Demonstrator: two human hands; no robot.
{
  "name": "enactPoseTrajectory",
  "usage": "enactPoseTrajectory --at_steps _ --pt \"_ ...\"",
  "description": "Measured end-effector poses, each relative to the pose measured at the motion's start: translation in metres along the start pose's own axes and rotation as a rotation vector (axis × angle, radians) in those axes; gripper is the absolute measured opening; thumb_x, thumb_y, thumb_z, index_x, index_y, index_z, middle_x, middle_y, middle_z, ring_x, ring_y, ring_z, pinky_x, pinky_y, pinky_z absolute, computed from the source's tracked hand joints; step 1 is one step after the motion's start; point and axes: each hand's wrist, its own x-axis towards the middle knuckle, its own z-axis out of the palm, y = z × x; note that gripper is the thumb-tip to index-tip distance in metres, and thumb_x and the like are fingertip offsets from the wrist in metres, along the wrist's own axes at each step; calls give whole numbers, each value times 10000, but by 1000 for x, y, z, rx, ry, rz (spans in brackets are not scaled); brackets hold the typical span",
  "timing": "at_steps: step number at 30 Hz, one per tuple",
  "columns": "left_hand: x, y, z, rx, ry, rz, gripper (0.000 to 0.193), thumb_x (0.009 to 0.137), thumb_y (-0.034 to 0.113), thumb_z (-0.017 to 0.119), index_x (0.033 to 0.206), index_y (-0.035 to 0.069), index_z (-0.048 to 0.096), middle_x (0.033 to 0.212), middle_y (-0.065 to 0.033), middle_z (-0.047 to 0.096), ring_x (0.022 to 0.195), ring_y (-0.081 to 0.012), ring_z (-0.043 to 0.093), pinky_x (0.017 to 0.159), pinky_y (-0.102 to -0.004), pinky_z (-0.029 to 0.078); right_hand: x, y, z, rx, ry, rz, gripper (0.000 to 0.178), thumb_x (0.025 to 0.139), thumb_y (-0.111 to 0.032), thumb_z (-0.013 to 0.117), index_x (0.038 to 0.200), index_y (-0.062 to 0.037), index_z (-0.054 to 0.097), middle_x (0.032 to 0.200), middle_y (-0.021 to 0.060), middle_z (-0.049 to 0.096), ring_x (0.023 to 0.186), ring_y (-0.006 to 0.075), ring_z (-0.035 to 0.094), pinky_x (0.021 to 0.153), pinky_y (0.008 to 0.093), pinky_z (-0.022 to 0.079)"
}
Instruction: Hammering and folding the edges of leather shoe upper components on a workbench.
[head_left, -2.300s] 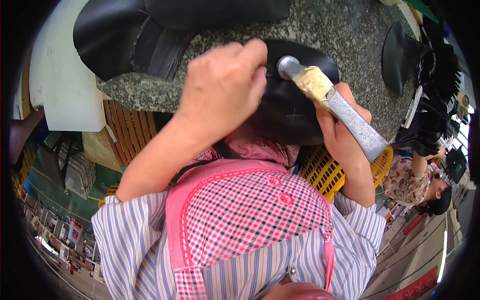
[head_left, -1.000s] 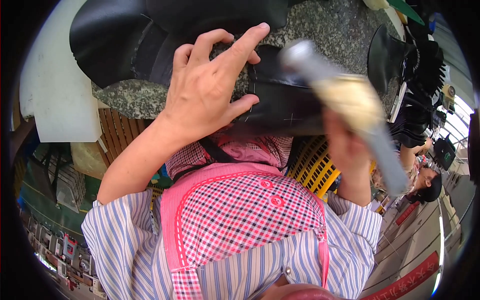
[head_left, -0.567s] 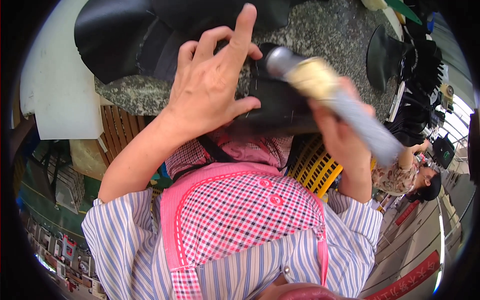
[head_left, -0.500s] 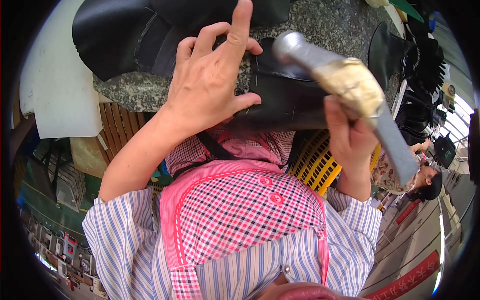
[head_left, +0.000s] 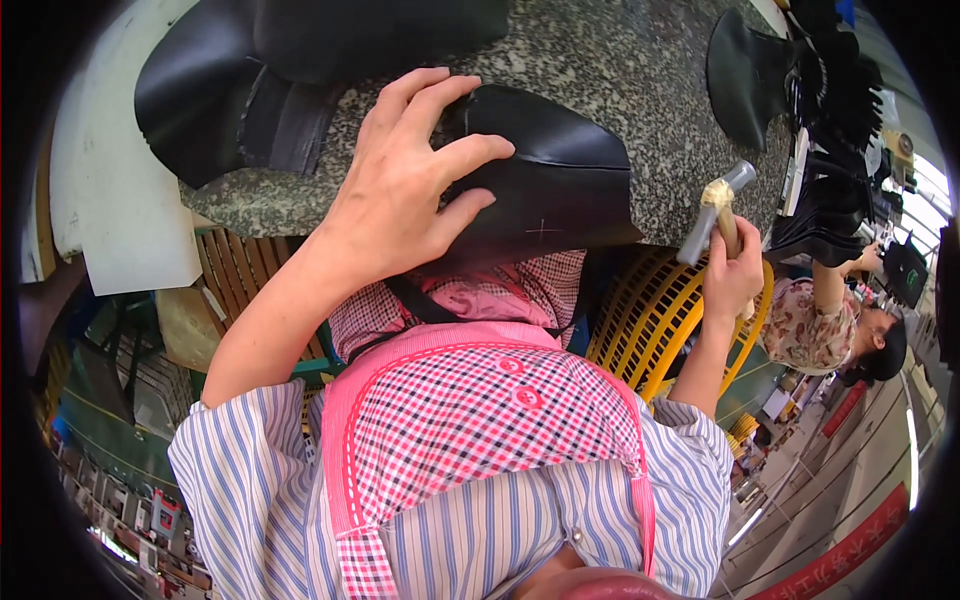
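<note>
My left hand (head_left: 400, 185) rests with its fingers spread on the left part of a black leather piece (head_left: 560, 190). The piece has a curved seam across it and a small pale cross mark; its near side hangs over the edge of the speckled stone slab (head_left: 640, 80). In my right hand (head_left: 732, 275) is a hammer (head_left: 712, 215), its metal head bound with yellowish wrapping at the handle. The hammer is held right of the leather piece, apart from it, near the slab's right edge.
More black leather pieces (head_left: 200, 90) lie at the slab's far left, and another (head_left: 745, 80) at its far right. Beyond that edge hang stacked black pieces (head_left: 825, 215). A yellow plastic basket (head_left: 640, 320) stands below the slab. Another person (head_left: 820, 320) is at the right.
My right hand and the hammer have swung right, away from the leather piece. My left index finger has come down from its raised position. Slab and leather sit slightly shifted in view.
</note>
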Motion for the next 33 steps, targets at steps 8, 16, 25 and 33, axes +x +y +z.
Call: enactPoseTrajectory --at_steps 8,16,25,33 --pt "16 19 9 -656 -32 -323 196 727 -8 656 909 65 656 749 29 541 593 -37 460 527 -182 384 11 6 20 126 135 -61 325 736 -207 708 1005 -65 592 953 113 599 927 309 544 813 383 424" --pt "28 41 7 -1233 -41 -794 253 778 33 652 1027 9 614 801 -1 587 697 -55 559 631 -175 455 34 -99 24 672 -413 -419 304 723 -137 702 984 5 637 850 82 654 750 197 622 714 294 475" --pt "31 31 -2 -762 -365 -464 332 742 246 719 994 47 637 786 -13 576 689 -76 529 614 -221 441 31 -83 26 1254 -971 112 183 747 -107 672 870 27 661 726 26 631 679 73 559 609 211 442" --pt "24 38 8 -1081 -281 -670 134 766 113 695 815 24 608 733 16 597 661 -37 534 599 -188 434 29 -80 36 1447 -946 211 176 741 -93 662 872 24 661 765 22 628 715 74 557 654 207 440"
